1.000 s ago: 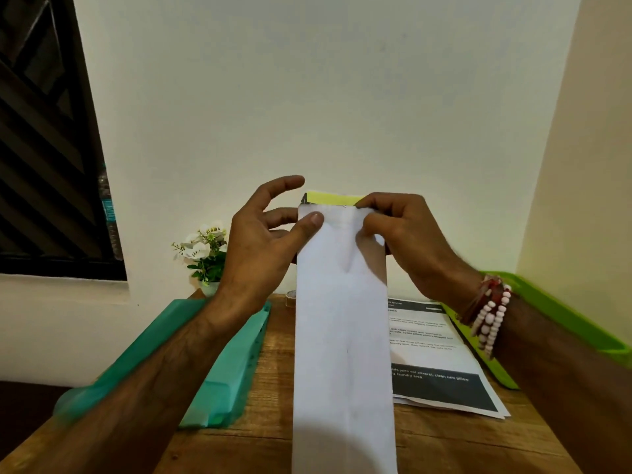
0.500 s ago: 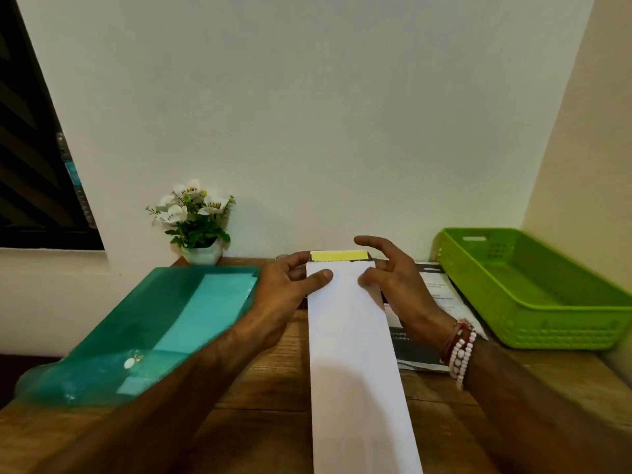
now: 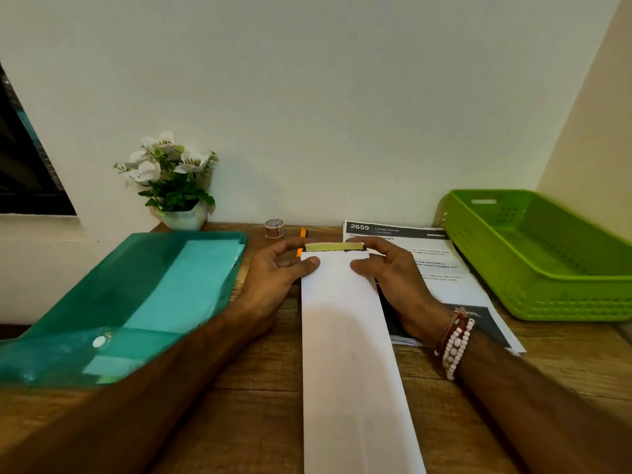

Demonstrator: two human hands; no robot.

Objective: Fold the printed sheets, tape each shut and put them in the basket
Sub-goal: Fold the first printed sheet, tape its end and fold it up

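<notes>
Lowered since a second ago, the folded sheet (image 3: 349,336) now lies flat on the counter (image 3: 260,388) as a long white strip, running from bottom centre up to mid-frame. The left hand (image 3: 273,268) pinches its far left corner, thumb on top, with the tape roll (image 3: 274,228) just beyond it. The right hand (image 3: 393,278) pinches the far right corner. The basket (image 3: 533,261) waits at right, nearer that hand.

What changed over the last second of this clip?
The left hand and right hand lowered the folded sheet from mid-air onto the table, still pinching its far end. Printed stack, basket and folder stayed put.
</notes>
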